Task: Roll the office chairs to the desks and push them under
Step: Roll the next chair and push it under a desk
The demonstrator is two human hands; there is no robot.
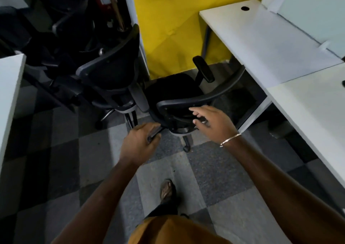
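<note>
A black office chair (173,88) stands on the carpet in front of me, its backrest toward me and its seat facing the yellow partition. My left hand (140,142) grips the chair's near armrest at the left. My right hand (211,122) hovers with spread fingers at the top of the backrest, fingertips touching or just above it. The white desk (261,43) stands to the right of the chair; the chair is beside it, not under it. A second black chair (112,66) is parked just to the left, touching the first.
More dark chairs (56,29) crowd the back left. A yellow partition (177,19) closes the far side. Another white desk edge (9,94) is at the left, and a second white desktop (313,105) at the right. My sandalled foot (167,188) is on the checkered carpet.
</note>
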